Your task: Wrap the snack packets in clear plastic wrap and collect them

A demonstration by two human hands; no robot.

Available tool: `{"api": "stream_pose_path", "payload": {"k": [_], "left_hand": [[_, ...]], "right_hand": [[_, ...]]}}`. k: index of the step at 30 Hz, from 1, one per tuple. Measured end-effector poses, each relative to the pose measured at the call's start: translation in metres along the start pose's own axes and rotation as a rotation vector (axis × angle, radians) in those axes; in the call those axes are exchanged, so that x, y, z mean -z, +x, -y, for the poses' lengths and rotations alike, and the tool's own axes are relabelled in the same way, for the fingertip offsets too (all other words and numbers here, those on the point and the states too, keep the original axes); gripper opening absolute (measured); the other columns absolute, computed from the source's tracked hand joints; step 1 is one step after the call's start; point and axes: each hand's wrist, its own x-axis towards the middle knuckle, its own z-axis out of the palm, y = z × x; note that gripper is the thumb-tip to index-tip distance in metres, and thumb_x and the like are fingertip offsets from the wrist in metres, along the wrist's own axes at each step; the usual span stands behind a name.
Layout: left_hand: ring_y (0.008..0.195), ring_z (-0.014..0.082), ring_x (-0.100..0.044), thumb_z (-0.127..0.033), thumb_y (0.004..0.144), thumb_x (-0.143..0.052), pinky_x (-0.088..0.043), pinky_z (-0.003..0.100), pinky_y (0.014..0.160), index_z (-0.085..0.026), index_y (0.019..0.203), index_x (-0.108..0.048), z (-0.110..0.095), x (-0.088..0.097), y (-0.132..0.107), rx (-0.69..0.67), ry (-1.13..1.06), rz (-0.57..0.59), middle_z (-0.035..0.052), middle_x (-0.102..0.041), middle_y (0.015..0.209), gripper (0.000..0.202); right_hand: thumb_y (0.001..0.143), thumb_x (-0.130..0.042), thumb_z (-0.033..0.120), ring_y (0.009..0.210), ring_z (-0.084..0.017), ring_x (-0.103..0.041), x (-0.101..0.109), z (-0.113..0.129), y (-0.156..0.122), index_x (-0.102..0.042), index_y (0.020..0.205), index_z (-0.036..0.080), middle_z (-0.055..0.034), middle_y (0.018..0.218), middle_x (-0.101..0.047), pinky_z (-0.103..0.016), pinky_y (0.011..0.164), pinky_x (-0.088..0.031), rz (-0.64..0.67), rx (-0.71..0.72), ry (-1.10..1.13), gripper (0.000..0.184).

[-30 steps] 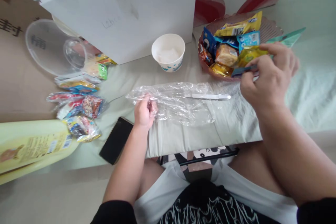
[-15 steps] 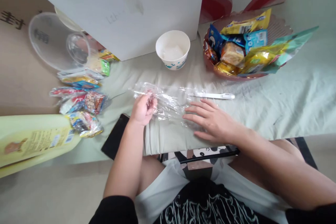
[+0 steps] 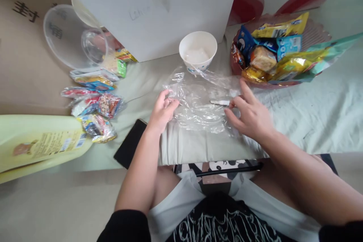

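Observation:
A crumpled clear plastic bag [image 3: 202, 111] lies spread on the pale green cloth between my hands. My left hand [image 3: 163, 111] is closed, its thumb and fingers pinching the bag's left edge. At the right edge is my right hand [image 3: 249, 113], index finger stretched out and thumb apart, touching the film. Under the plastic shows part of a white slim knife-like tool [image 3: 221, 102]; its right end is hidden by my right hand. Just behind the bag stands a white paper bowl [image 3: 198, 48], whose lower front the film overlaps.
A pink basket [image 3: 236, 66] of packaged snacks stands at back right. Several wrapped snacks [image 3: 109, 104], a clear plastic tub [image 3: 75, 38] and a yellow bag [image 3: 42, 147] are at left. A black phone [image 3: 130, 143] lies beside my left forearm. A white box [image 3: 159, 15] closes off the back.
The bunched plastic bag has been spread wider, toward the bowl and over the tool. My right hand has moved right and forward, from lying flat to fingers spread. The view has shifted slightly.

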Motion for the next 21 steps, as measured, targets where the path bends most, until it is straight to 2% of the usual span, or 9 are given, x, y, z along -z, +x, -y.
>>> {"api": "stream_pose_path", "payload": {"k": [2, 4, 7, 9, 11, 16, 18, 21], "left_hand": [[0.035, -0.0003, -0.029, -0.018, 0.072, -0.076, -0.015, 0.017, 0.036, -0.024, 0.113, -0.059, -0.003, 0.001, 0.0, 0.03, -0.033, 0.015, -0.0039, -0.065, 0.076, 0.045], [0.035, 0.0005, -0.029, -0.017, 0.075, -0.073, -0.015, 0.017, 0.036, -0.027, 0.117, -0.055, -0.004, 0.001, -0.001, 0.024, -0.062, -0.001, -0.0044, -0.065, 0.074, 0.047], [0.036, 0.0016, -0.03, -0.014, 0.076, -0.071, -0.016, 0.017, 0.037, -0.031, 0.122, -0.051, -0.003, 0.001, -0.001, -0.013, -0.088, -0.009, -0.0038, -0.068, 0.075, 0.053], [0.036, 0.0016, -0.031, -0.013, 0.075, -0.07, -0.018, 0.017, 0.037, -0.032, 0.12, -0.053, -0.001, 0.001, -0.001, -0.031, -0.1, 0.005, -0.0032, -0.069, 0.078, 0.052], [0.036, 0.001, -0.03, -0.012, 0.073, -0.069, -0.017, 0.017, 0.037, -0.03, 0.11, -0.057, 0.002, 0.002, 0.0, -0.033, -0.092, 0.03, -0.0022, -0.071, 0.081, 0.042], [0.035, 0.0006, -0.029, -0.014, 0.066, -0.062, -0.016, 0.018, 0.036, -0.018, 0.068, -0.062, 0.004, 0.004, 0.001, -0.059, 0.019, 0.115, 0.0037, -0.071, 0.072, 0.004], [0.035, 0.0015, -0.03, -0.015, 0.064, -0.06, -0.017, 0.018, 0.037, -0.017, 0.061, -0.063, 0.003, 0.004, 0.001, -0.077, 0.036, 0.119, 0.0047, -0.07, 0.069, 0.005], [0.035, 0.0021, -0.029, -0.016, 0.061, -0.059, -0.016, 0.019, 0.038, -0.017, 0.06, -0.067, 0.001, 0.004, -0.001, -0.079, 0.029, 0.108, 0.0048, -0.07, 0.066, 0.008]], "right_hand": [[0.092, -0.06, 0.033, 0.105, -0.032, -0.07, 0.004, 0.002, 0.0, -0.062, 0.093, 0.021, -0.0198, 0.146, -0.057, -0.046, 0.076, -0.058, -0.003, 0.082, 0.031, 0.013], [0.092, -0.06, 0.038, 0.115, -0.033, -0.067, 0.009, 0.008, -0.002, -0.062, 0.101, 0.022, -0.017, 0.136, -0.065, -0.049, 0.09, -0.056, 0.009, 0.259, 0.12, 0.019], [0.09, -0.063, 0.047, 0.134, -0.037, -0.054, 0.01, 0.016, -0.006, -0.064, 0.115, 0.024, -0.0143, 0.144, -0.061, -0.058, 0.105, -0.045, 0.148, 0.435, 0.164, 0.034], [0.091, -0.063, 0.047, 0.139, -0.039, -0.049, 0.007, 0.017, -0.009, -0.064, 0.124, 0.024, -0.0131, 0.148, -0.058, -0.061, 0.11, -0.04, 0.278, 0.433, 0.131, 0.04], [0.093, -0.06, 0.044, 0.141, -0.038, -0.048, 0.001, 0.013, -0.009, -0.064, 0.126, 0.023, -0.0142, 0.148, -0.059, -0.062, 0.112, -0.04, 0.336, 0.396, 0.106, 0.039], [0.098, -0.052, 0.037, 0.142, -0.038, -0.049, -0.002, -0.004, 0.0, -0.068, 0.115, 0.02, -0.0192, 0.151, -0.054, -0.061, 0.107, -0.046, 0.175, 0.252, 0.106, 0.029], [0.098, -0.052, 0.033, 0.136, -0.036, -0.056, 0.001, -0.008, 0.004, -0.069, 0.106, 0.02, -0.0186, 0.145, -0.06, -0.059, 0.104, -0.05, 0.102, 0.207, 0.117, 0.023], [0.096, -0.054, 0.028, 0.113, -0.029, -0.07, 0.006, -0.007, 0.007, -0.069, 0.096, 0.021, -0.0142, 0.123, -0.073, -0.049, 0.094, -0.056, 0.027, 0.215, 0.197, 0.017]]}}
